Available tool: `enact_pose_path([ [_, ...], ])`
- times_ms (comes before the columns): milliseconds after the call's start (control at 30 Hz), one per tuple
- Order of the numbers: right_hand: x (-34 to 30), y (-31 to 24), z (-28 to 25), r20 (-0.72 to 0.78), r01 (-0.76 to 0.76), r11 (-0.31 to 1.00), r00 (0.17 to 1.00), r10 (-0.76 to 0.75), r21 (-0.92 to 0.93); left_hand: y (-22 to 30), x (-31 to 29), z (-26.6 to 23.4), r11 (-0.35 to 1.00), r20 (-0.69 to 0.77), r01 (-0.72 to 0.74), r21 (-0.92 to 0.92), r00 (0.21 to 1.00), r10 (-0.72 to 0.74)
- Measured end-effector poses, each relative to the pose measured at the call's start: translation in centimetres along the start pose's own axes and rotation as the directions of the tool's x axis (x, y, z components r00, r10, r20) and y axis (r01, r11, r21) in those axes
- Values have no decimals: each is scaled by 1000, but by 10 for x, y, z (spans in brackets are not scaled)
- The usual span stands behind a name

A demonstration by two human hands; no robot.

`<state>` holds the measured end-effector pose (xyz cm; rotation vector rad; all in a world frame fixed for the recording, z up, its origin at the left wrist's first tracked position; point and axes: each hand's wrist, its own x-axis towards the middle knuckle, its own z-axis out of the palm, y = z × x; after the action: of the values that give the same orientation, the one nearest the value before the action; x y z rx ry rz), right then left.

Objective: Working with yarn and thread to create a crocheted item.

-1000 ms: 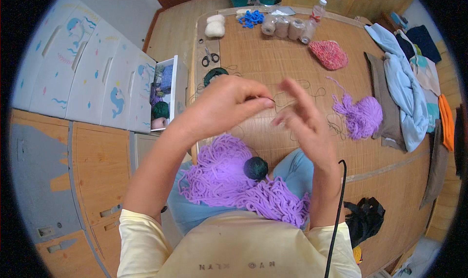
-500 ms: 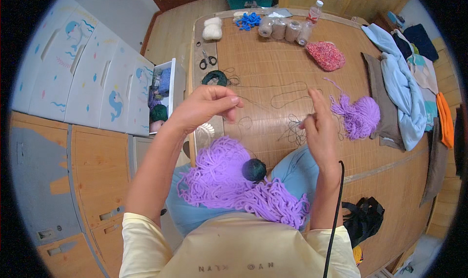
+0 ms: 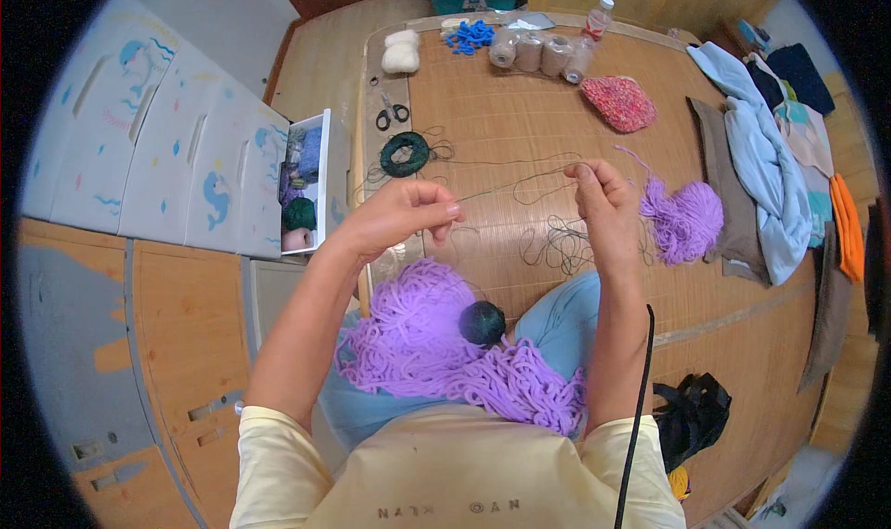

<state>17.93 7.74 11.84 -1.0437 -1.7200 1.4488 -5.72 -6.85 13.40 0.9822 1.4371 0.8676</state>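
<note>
Dark thread (image 3: 506,187) stretches between left hand (image 3: 404,215) and right hand (image 3: 609,200), both hands pinched closed on it.

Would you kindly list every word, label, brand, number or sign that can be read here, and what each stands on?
Pale yellow shirt: a row of dark printed characters, which I won't copy out.
Clear bottle: a red label, too small to read.
Teal box: a mark on its front, too small to read.
White drawers: painted dolphins, no words that I can make out.
</note>
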Motion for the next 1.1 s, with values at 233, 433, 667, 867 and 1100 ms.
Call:
enact_pose_path([
  [233, -14, 16, -10, 110, 218, 691, 974, -198, -689, -7, 4, 1, 874, -9, 74, -479, 996, -90],
  [433, -15, -5, 15, 37, 601, 598, 721, -692, -530, -17, 10, 9, 713, 91, 138, -688, 990, -103],
  [667, -31, 16, 72, 164, 272, 946, 956, -244, -179, -11, 14, 23, 736, 32, 96, -670, 994, -101],
  [867, -32, 29, 88, 333, -175, 915, 942, 48, 363, 1, 10, 32, 789, 91, 148, -597, 989, -117],
  [1100, -20, 36, 68, 376, -413, 636, 904, 202, 651, -22, -9, 22, 901, 66, 194, -388, 981, -183],
])
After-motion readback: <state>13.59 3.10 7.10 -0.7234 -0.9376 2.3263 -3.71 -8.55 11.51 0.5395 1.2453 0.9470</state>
